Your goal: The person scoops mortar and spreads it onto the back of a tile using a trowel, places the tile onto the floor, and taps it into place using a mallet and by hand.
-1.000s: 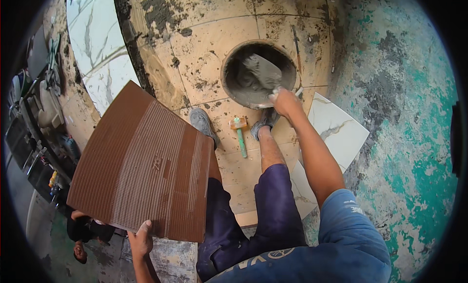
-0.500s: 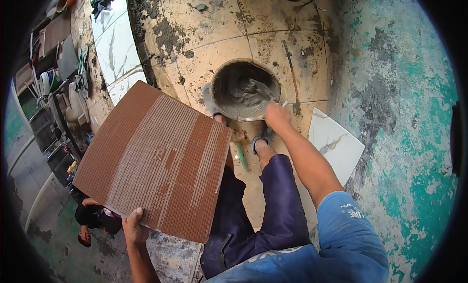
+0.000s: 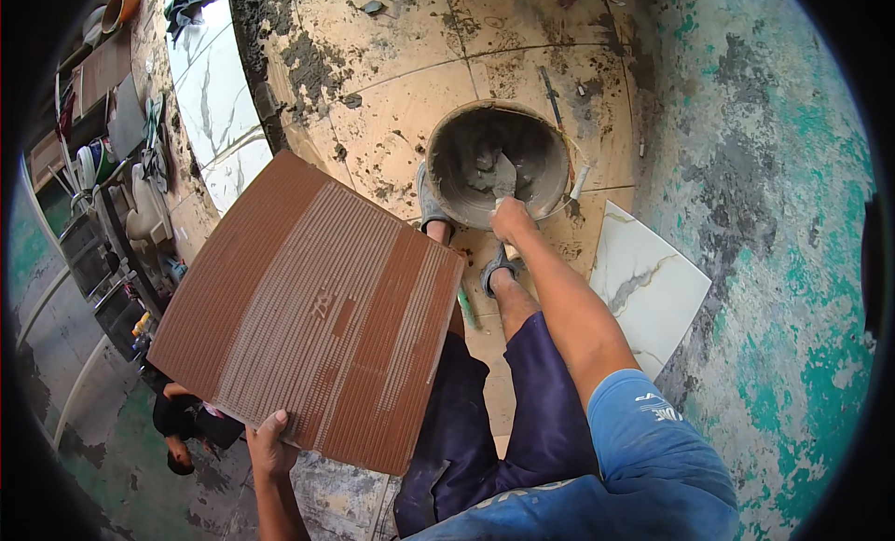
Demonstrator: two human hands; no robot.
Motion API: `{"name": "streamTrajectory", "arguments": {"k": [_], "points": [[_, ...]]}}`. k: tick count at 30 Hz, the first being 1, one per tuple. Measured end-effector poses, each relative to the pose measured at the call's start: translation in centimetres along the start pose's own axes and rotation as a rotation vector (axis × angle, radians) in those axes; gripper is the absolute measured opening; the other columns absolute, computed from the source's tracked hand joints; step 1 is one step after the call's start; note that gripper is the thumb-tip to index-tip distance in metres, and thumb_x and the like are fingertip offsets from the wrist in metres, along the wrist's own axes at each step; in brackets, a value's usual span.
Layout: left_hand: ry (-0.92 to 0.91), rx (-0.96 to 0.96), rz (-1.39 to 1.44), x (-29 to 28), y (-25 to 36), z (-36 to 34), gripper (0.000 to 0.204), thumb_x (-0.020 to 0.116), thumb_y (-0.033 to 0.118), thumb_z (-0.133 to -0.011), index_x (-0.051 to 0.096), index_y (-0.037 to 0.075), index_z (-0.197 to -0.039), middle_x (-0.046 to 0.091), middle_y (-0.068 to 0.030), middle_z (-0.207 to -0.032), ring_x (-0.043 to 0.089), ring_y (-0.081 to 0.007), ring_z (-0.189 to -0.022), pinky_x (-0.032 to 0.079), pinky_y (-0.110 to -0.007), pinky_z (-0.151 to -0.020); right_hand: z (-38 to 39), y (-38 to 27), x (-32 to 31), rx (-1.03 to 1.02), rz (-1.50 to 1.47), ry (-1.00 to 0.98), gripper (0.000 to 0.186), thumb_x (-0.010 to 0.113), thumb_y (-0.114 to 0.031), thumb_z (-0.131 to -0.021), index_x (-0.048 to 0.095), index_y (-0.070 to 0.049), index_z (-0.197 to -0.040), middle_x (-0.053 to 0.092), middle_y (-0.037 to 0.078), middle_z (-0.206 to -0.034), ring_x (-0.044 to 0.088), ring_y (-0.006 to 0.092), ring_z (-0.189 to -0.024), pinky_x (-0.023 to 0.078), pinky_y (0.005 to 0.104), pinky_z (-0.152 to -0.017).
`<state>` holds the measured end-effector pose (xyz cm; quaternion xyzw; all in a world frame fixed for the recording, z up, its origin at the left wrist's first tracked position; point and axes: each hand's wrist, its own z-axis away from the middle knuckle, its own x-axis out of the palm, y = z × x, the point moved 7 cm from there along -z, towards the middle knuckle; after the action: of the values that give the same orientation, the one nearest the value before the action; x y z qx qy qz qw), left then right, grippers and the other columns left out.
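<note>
My left hand (image 3: pixel 270 445) grips the lower edge of a large square tile (image 3: pixel 303 308), whose ribbed reddish-brown back is turned up and streaked pale. My right hand (image 3: pixel 510 221) holds a trowel (image 3: pixel 504 176) by its handle, the blade down in a round bucket (image 3: pixel 567 154) of grey mortar. The bucket stands on stained beige floor tiles by my feet. A green-handled mallet (image 3: pixel 468 308) shows partly behind the held tile's right edge.
A white veined tile (image 3: pixel 643 289) lies right of my legs. More white tiles (image 3: pixel 210 103) run along the upper left, beside cluttered gear (image 3: pixel 130 205). A person in black (image 3: pixel 186 420) is at lower left. A rod (image 3: pixel 552 98) lies beside the bucket.
The trowel has sunk and turned in the bucket, its blade now upright in view, and my right hand has shifted left. The held tile appears slightly further right than a second ago.
</note>
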<state>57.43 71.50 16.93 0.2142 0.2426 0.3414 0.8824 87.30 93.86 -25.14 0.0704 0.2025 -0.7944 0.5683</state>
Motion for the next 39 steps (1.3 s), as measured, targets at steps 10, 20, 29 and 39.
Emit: {"name": "streamTrajectory", "arguments": {"k": [10,20,29,39], "points": [[-0.015,-0.079,-0.019,-1.3,-2.9,-1.2,0.065,0.065,0.004,-0.078,0.035,-0.004,-0.135,0.052,-0.0184,-0.129,0.055,-0.0327,-0.115,0.045,-0.045,-0.099,-0.3,-1.8,3.3,-0.120,-0.174,-0.002,0.043,0.062,-0.027,-0.085,0.058,0.007,-0.111,0.063,0.030,-0.107,0.061,0.0418,-0.104,0.050,0.0455,-0.088],[-0.001,-0.056,-0.047,-0.9,-2.8,0.0,0.067,0.069,0.009,-0.077,0.037,-0.005,-0.134,0.052,-0.0174,-0.129,0.054,-0.0308,-0.116,0.043,-0.042,-0.100,1.1,0.0,6.6,-0.208,-0.995,-0.243,0.022,0.065,-0.019,-0.086,0.055,0.000,-0.091,0.057,0.007,-0.070,0.055,0.0145,-0.051,0.046,0.0294,-0.046],[-0.055,0.023,-0.058,-0.6,-2.6,0.9,0.063,0.067,0.002,-0.077,0.040,-0.004,-0.134,0.055,-0.0156,-0.127,0.057,-0.0294,-0.113,0.045,-0.040,-0.097,2.1,5.3,3.1,-0.365,-0.747,-0.227,0.039,0.069,-0.020,-0.084,0.056,0.007,-0.109,0.057,0.008,-0.075,0.050,0.0108,-0.053,0.044,0.0277,-0.049],[-0.090,-0.021,-0.104,0.5,-1.9,1.7,0.064,0.067,0.007,-0.076,0.041,-0.006,-0.133,0.054,-0.0168,-0.127,0.057,-0.0304,-0.114,0.046,-0.041,-0.097,5.2,4.1,-6.8,-0.266,0.272,0.041,0.033,0.056,-0.027,-0.090,0.056,-0.003,-0.113,0.063,0.026,-0.110,0.061,0.0417,-0.103,0.047,0.0495,-0.090]]}}
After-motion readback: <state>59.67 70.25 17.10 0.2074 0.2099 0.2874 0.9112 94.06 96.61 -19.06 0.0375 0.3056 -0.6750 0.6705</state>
